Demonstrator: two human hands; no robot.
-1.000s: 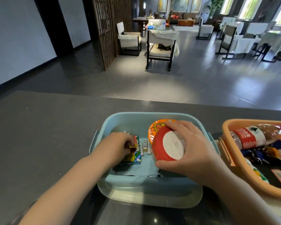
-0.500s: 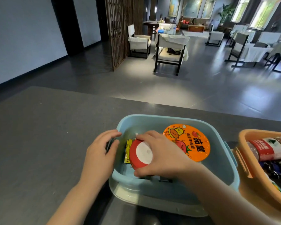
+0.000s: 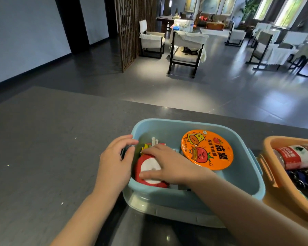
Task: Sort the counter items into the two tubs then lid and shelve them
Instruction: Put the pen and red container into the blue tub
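On the counter (image 3: 43,148), near edge, blue tub (image 3: 194,125) is sitting on what looks like its own pale lid (image 3: 167,210); orange tub (image 3: 274,141) is sitting just beside it on the right, partly out of frame

Blue tub is holding the noodle cup (image 3: 207,150), upright with its orange printed top up, in the far-right half. A second ago that cup was lying tilted under the right hand, so it is now set down and released. Red-rimmed container (image 3: 149,172) is lying in the near-left corner, white face up, over some small packets (image 3: 150,144) that are mostly hidden

Orange tub is holding a bottle (image 3: 295,156) on its side with a red and white label, plus dark clutter underneath I can't identify

Right hand (image 3: 171,166) is resting on the red container, fingers fairly straight and slightly spread across its top, thumb along the near rim; looks like pressing or nudging, not clamping. It has been shifting the container leftward over the last second

Left hand (image 3: 115,164) has come out of the tub and is now bracing its left wall from outside, fingertips hooked over the rim, fingers loosely together, holding nothing else

Read: blue tub's sorting is looking close to done, contents are being packed flat. Lidding likely next, but the lid is trapped under the tub, so the tub needs lifting off first. Shelving not started
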